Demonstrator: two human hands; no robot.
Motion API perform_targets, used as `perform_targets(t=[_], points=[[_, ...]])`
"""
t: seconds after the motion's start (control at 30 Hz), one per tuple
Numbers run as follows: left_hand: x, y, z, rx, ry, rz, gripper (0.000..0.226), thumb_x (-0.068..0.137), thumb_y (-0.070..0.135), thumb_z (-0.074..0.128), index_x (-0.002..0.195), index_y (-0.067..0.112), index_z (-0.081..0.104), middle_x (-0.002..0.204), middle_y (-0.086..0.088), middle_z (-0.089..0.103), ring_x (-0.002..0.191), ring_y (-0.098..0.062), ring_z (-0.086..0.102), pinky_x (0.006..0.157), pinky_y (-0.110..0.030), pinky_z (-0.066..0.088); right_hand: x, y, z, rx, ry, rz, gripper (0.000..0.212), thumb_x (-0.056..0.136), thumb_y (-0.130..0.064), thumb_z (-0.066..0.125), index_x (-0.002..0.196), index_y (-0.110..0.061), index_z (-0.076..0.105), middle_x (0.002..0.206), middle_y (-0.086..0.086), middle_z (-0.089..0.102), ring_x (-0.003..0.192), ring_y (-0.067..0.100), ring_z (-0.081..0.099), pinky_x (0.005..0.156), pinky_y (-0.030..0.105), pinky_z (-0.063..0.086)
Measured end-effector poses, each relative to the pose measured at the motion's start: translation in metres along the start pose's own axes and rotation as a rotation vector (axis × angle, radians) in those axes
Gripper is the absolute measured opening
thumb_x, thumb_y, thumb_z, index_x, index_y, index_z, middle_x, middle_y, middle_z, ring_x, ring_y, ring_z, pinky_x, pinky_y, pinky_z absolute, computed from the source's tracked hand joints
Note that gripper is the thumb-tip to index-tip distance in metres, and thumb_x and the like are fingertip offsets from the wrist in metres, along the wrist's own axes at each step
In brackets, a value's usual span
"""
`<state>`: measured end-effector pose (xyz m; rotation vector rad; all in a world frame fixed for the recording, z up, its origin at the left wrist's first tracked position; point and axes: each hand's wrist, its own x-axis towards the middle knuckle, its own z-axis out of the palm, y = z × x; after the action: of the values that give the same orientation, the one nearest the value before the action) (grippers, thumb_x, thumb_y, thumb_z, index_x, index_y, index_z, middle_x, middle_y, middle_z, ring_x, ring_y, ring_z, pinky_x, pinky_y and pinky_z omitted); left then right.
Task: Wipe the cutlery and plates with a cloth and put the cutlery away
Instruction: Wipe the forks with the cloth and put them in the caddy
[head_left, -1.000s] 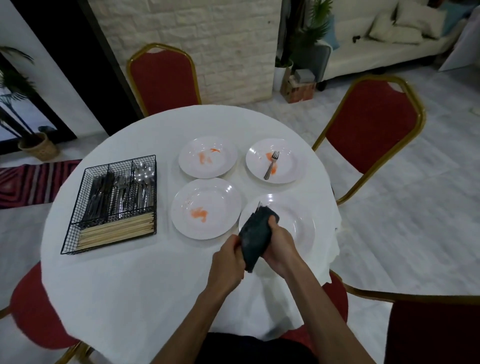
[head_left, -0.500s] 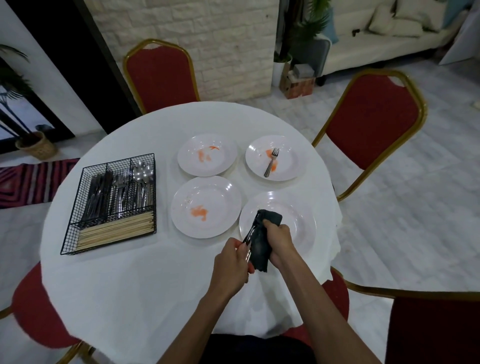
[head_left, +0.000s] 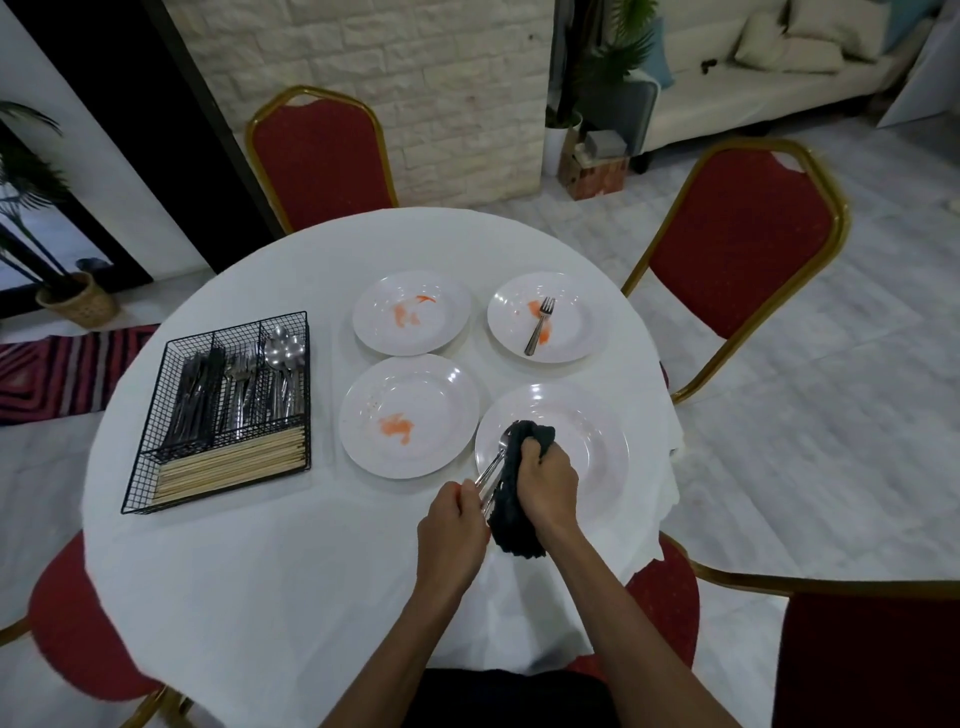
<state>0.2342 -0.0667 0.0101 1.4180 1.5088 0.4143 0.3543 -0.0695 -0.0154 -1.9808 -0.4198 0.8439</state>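
Cloth (head_left: 511, 525) slid along cutlery (head_left: 492, 470); four plates (head_left: 415, 384).

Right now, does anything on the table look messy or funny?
Yes. Three round white plates carry orange-red smears: the far left plate, the far right plate and the near left plate. A silver metal fork lies slanted on the far right one, its handle touching the smear.

- Pretty dim, cool, flat light in here; my white table (head_left: 270, 597) looks greyish.
- Small glare spots on the plates (head_left: 426, 395).
- Wide lens bends the chairs (head_left: 743, 244) near the edges, and everything's a bit soft.
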Motion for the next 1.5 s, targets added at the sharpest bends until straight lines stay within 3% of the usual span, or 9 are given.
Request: perform_targets(t=[0.23, 0.47, 0.63, 0.9, 1.03, 1.13, 1.23, 1.37, 1.5], points=[[-0.004, -0.007, -0.003, 0.057, 0.026, 0.06, 0.038, 0.104, 0.038, 0.037, 0.085, 0.007, 0.048, 0.07, -0.013, 0.063, 0.055, -0.02, 0.053, 0.058, -0.042, 0.049, 0.006, -0.003, 0.002, 0.219, -0.05, 0.161, 0.025, 0.09, -0.01, 0.049, 0.114, -0.003, 0.05, 0.097, 0.01, 0.062, 0.084, 0.025, 0.063, 0.078, 0.041, 0.056], [-0.006, -0.007, -0.015, 0.13, 0.021, 0.131, 0.027, 0.104, 0.03, 0.045, 0.089, 0.011, 0.054, 0.074, -0.008, 0.068, 0.063, -0.02, 0.06, 0.056, -0.029, 0.042, 0.015, -0.011, -0.007, 0.188, 0.078, 0.157, 0.024, 0.1, -0.018, 0.054, 0.119, -0.009, 0.045, 0.102, 0.005, 0.059, 0.09, 0.023, 0.058, 0.077, 0.032, 0.043], [-0.009, -0.013, -0.033, -0.088, -0.018, 0.019, 0.025, 0.103, 0.029, 0.049, 0.088, 0.012, 0.059, 0.07, 0.001, 0.062, 0.053, -0.008, 0.051, 0.052, -0.025, 0.04, 0.032, -0.012, -0.021, 0.34, 0.201, 0.279, 0.032, 0.102, -0.019, 0.052, 0.13, -0.004, 0.048, 0.117, 0.01, 0.06, 0.102, 0.028, 0.059, 0.089, 0.037, 0.05], [0.001, 0.002, -0.061, -0.517, -0.224, -0.396, 0.022, 0.103, 0.015, 0.041, 0.084, 0.012, 0.053, 0.05, 0.004, 0.029, 0.044, -0.011, 0.024, 0.044, -0.024, 0.022, -0.012, -0.023, 0.026, 0.894, -0.435, 0.454, 0.055, 0.103, -0.055, 0.044, 0.129, -0.009, 0.059, 0.122, 0.023, 0.07, 0.109, 0.038, 0.07, 0.096, 0.049, 0.055], [0.007, -0.002, -0.078, -0.686, -0.382, -0.547, 0.027, 0.092, 0.013, 0.036, 0.066, 0.019, 0.041, 0.047, 0.007, 0.019, 0.04, -0.01, 0.017, 0.041, -0.022, 0.015, -0.024, -0.034, 0.045, 0.961, -0.571, 0.527, 0.054, 0.1, -0.052, 0.052, 0.136, -0.012, 0.052, 0.132, 0.023, 0.065, 0.119, 0.037, 0.066, 0.099, 0.049, 0.051], [0.012, -0.002, -0.092, -0.79, -0.53, -0.614, 0.027, 0.085, 0.017, 0.036, 0.059, 0.023, 0.035, 0.043, 0.009, 0.02, 0.038, -0.009, 0.015, 0.044, -0.023, 0.012, -0.027, -0.037, 0.058, 0.903, -0.575, 0.528, 0.049, 0.1, -0.037, 0.061, 0.132, -0.001, 0.058, 0.107, 0.017, 0.074, 0.098, 0.03, 0.072, 0.086, 0.043, 0.059], [0.018, -0.007, -0.1, -0.755, -0.478, -0.574, 0.037, 0.099, 0.03, 0.035, 0.063, 0.022, 0.036, 0.046, 0.008, 0.023, 0.04, -0.009, 0.017, 0.045, -0.023, 0.016, -0.029, -0.047, 0.073, 0.754, -0.482, 0.405, 0.032, 0.102, -0.019, 0.058, 0.122, 0.005, 0.061, 0.08, 0.019, 0.071, 0.073, 0.032, 0.07, 0.069, 0.041, 0.061], [0.019, -0.008, -0.112, -0.416, -0.241, -0.263, 0.057, 0.101, 0.063, 0.025, 0.079, 0.021, 0.055, 0.052, 0.006, 0.035, 0.045, -0.01, 0.029, 0.046, -0.024, 0.027, -0.031, -0.06, 0.096, 0.49, -0.396, 0.211, 0.021, 0.103, -0.016, 0.057, 0.114, -0.003, 0.068, 0.085, 0.016, 0.077, 0.074, 0.026, 0.076, 0.064, 0.032, 0.061], [0.027, -0.019, -0.124, -0.065, -0.156, -0.03, 0.046, 0.102, 0.058, 0.03, 0.084, 0.025, 0.056, 0.067, 0.008, 0.054, 0.058, -0.006, 0.046, 0.057, -0.023, 0.039, -0.032, -0.073, 0.118, 0.358, -0.445, 0.154, 0.019, 0.105, -0.017, 0.053, 0.113, -0.009, 0.067, 0.091, 0.015, 0.077, 0.08, 0.029, 0.078, 0.073, 0.038, 0.062]])
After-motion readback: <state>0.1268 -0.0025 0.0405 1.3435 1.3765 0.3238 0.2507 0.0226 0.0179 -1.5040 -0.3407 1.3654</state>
